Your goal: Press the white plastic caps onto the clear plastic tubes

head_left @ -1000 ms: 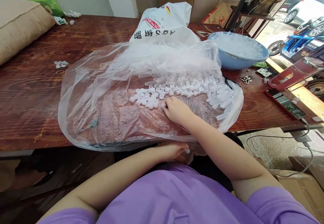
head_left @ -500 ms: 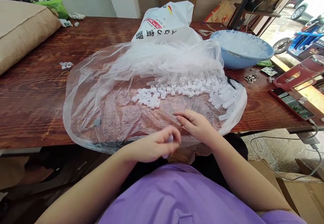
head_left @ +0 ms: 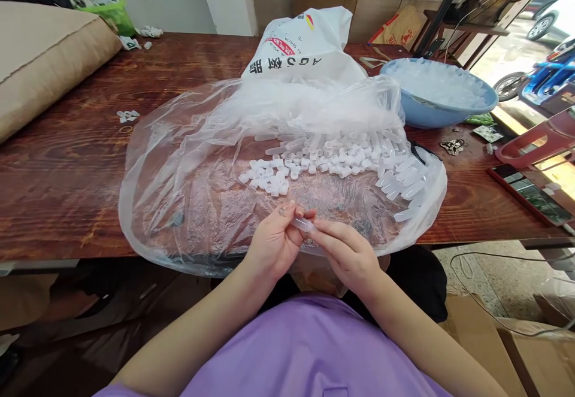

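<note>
My left hand (head_left: 273,242) and my right hand (head_left: 345,252) meet at the near edge of the table, both pinching one small clear plastic tube (head_left: 302,224) between their fingertips. Just beyond them a large clear plastic sheet (head_left: 188,163) lies spread on the wooden table (head_left: 67,169). On the sheet sits a heap of small white caps (head_left: 274,175), and clear tubes (head_left: 399,175) are piled to its right.
A blue bowl (head_left: 438,112) full of translucent pieces stands at the back right. Behind the sheet is a white printed bag (head_left: 300,47). A brown sack (head_left: 40,61) lies at the far left. Keys (head_left: 453,145) and a phone (head_left: 530,192) lie at the right edge.
My right hand left the cap heap and came back toward me. My left hand rose from below the table edge, and both now pinch the small tube together.
</note>
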Demonstrator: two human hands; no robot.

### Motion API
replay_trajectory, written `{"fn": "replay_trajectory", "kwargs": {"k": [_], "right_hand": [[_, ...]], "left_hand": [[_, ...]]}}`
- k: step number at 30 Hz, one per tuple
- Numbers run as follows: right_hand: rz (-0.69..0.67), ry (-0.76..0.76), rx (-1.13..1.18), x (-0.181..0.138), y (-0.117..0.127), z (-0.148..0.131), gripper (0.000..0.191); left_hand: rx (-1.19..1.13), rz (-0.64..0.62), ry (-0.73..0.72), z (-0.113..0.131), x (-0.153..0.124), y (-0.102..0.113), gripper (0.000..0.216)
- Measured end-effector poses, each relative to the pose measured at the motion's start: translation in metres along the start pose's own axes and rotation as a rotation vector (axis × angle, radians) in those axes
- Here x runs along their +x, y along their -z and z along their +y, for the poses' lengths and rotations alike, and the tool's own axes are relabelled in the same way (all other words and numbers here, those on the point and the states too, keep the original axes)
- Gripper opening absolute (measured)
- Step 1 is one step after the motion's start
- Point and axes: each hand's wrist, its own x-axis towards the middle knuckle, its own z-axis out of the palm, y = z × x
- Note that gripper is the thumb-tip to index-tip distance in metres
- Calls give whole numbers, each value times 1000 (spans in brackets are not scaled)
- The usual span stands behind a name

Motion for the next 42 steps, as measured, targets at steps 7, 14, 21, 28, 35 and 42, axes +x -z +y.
{"fn": "replay_trajectory", "kwargs": {"k": [7,14,21,28,35,42], "right_hand": [[-52,-293,83,6,-2,-4,19],[-99,-526,173,8,-8,-10,24],[-137,-600,239,13,-6,-15,19],[-357,-899,577,22,-13,-19,50],[-244,-732,428,27,-20,-26,35],[-336,-760,580,26,-20,-22,45]], "left_hand": [[12,-41,-64,-6,-8,-1,12],[69,-9,-167,-8,-9,-2,13],[56,-2,-122,-10,-11,-2,15],[121,-26,-172,-7,-12,-2,21],[103,4,-256,-5,-11,-5,20],[596,-234,-204,25,-10,8,8]]}}
